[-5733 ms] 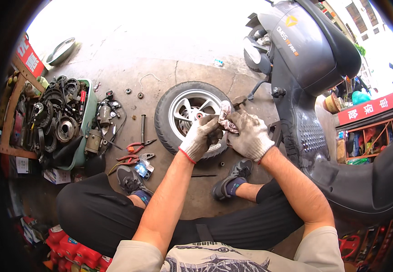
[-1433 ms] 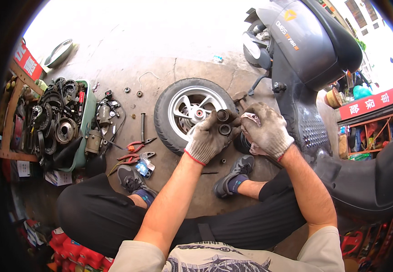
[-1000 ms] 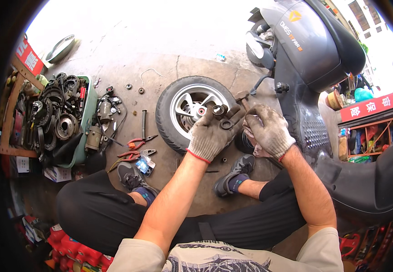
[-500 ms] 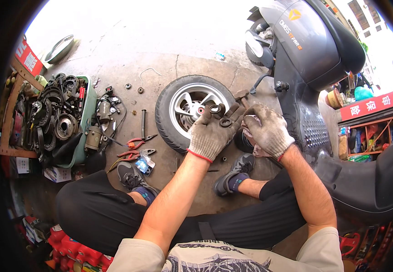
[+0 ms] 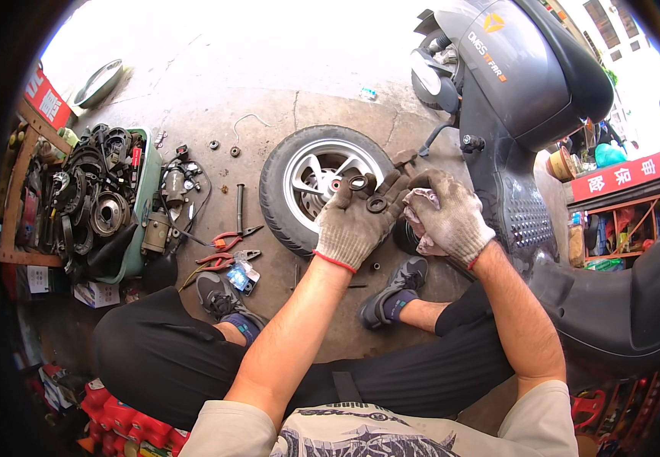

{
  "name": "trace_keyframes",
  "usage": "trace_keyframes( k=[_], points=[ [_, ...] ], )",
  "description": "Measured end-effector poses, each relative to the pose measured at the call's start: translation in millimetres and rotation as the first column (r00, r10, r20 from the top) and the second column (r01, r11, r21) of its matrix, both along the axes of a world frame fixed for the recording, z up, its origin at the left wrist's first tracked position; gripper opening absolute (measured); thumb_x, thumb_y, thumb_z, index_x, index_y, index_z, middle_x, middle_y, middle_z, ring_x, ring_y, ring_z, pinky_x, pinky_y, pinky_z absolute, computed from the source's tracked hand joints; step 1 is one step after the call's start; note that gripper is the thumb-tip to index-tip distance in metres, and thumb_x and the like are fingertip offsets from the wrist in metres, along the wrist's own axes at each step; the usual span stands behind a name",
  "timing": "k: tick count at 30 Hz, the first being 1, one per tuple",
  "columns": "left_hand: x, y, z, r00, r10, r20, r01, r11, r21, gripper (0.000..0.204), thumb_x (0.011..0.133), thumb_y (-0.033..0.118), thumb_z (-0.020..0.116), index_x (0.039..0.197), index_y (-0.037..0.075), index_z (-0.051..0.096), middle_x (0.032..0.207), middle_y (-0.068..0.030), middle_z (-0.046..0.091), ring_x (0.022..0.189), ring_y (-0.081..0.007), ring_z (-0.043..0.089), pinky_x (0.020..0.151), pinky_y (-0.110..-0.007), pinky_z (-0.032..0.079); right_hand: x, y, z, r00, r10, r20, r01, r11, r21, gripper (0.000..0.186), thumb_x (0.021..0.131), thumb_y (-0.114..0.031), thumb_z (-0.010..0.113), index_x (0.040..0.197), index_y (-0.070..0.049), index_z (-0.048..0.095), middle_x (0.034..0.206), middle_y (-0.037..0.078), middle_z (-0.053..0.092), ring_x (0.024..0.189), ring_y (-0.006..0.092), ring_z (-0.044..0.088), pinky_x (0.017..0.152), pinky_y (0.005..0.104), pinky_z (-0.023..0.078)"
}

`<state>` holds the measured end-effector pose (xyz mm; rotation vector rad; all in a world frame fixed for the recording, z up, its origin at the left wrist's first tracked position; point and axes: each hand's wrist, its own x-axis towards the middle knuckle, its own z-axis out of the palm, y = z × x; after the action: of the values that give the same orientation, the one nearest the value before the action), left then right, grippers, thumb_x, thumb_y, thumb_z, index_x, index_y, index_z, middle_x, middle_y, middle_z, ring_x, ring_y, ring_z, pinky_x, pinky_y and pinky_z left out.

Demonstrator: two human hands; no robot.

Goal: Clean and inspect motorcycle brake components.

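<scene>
My left hand (image 5: 352, 228), in a grey-white work glove, is turned palm up near the wheel. It holds a shiny-centred metal ring (image 5: 358, 183) by the thumb and fingers, and a second dark ring (image 5: 376, 204) lies on its palm and fingers. Just to the right, my right hand (image 5: 454, 217), gloved too, is closed on a crumpled pinkish rag (image 5: 423, 213), part of which hangs below the fingers. Behind my left hand a wheel (image 5: 275, 190) with a black tyre and silver spokes lies flat on the ground.
A grey-black scooter (image 5: 509, 183) stands at the right. Red-handled pliers (image 5: 227, 242), a long bolt (image 5: 240, 206) and a blue packet (image 5: 244, 279) lie left of the wheel. A green bin (image 5: 141, 209) full of used parts sits farther left. My shoes flank the near floor.
My right fingers have shifted, and more of the rag shows beside my left fingertips. My left hand and the rings have stayed nearly in place.
</scene>
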<state>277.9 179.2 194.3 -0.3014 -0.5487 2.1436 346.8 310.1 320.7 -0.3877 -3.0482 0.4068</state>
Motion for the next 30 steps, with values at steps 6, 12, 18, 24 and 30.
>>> trace_keyframes(
  k=[6, 12, 18, 24, 30],
  points=[
    [-2.8, 0.5, 0.0, 0.990, 0.009, -0.143, -0.022, 0.995, -0.093, 0.049, 0.102, 0.043, 0.046, 0.126, 0.001, 0.054, 0.132, -0.0243, 0.055, 0.133, -0.0430, 0.045, 0.108, -0.055, 0.039, -4.1, -1.5, 5.5, 0.999, 0.000, 0.050, 0.001, 0.999, -0.032, 0.029, 0.090, -0.031, 0.062, 0.111, -0.012, 0.064, 0.106, 0.020, 0.067, 0.101, 0.0390, 0.065, 0.089, 0.0475, 0.049],
    [0.7, 9.7, -1.1, 0.952, 0.075, -0.296, -0.107, 0.990, -0.096, 0.045, 0.103, 0.039, 0.047, 0.124, 0.000, 0.056, 0.127, -0.0217, 0.060, 0.125, -0.0374, 0.054, 0.107, -0.047, 0.042, -4.0, 4.7, -23.6, 0.991, 0.086, -0.107, -0.075, 0.992, 0.099, 0.030, 0.091, -0.032, 0.062, 0.112, -0.010, 0.065, 0.109, 0.019, 0.066, 0.099, 0.0398, 0.065, 0.089, 0.0476, 0.050],
    [16.8, 25.9, -21.5, 0.718, 0.033, -0.696, -0.500, 0.720, -0.482, 0.036, 0.104, 0.034, 0.050, 0.121, 0.003, 0.057, 0.114, -0.0126, 0.063, 0.109, -0.0259, 0.059, 0.102, -0.037, 0.045, -3.3, -10.3, -34.7, 0.997, 0.073, 0.037, -0.077, 0.986, 0.145, 0.036, 0.093, -0.035, 0.056, 0.115, -0.008, 0.064, 0.110, 0.022, 0.065, 0.099, 0.0394, 0.066, 0.089, 0.0481, 0.052],
    [27.7, 21.6, 18.4, 0.927, -0.027, -0.375, -0.163, 0.870, -0.465, 0.038, 0.105, 0.035, 0.048, 0.120, 0.002, 0.058, 0.118, -0.0147, 0.063, 0.113, -0.0291, 0.057, 0.107, -0.042, 0.041, -1.3, -14.3, -45.3, 0.999, 0.007, 0.051, -0.001, 0.994, -0.107, 0.038, 0.092, -0.033, 0.055, 0.118, -0.007, 0.065, 0.115, 0.023, 0.066, 0.107, 0.0387, 0.064, 0.096, 0.0465, 0.050],
    [17.2, 15.4, 9.0, 0.910, 0.060, -0.410, -0.340, 0.672, -0.657, 0.037, 0.107, 0.032, 0.042, 0.110, 0.001, 0.061, 0.104, -0.0154, 0.067, 0.100, -0.0288, 0.062, 0.096, -0.042, 0.048, 1.3, -24.8, -46.7, 0.997, 0.073, 0.025, -0.066, 0.975, -0.212, 0.034, 0.094, -0.033, 0.055, 0.116, -0.009, 0.063, 0.118, 0.019, 0.064, 0.116, 0.0358, 0.058, 0.102, 0.0474, 0.044]
  ],
)
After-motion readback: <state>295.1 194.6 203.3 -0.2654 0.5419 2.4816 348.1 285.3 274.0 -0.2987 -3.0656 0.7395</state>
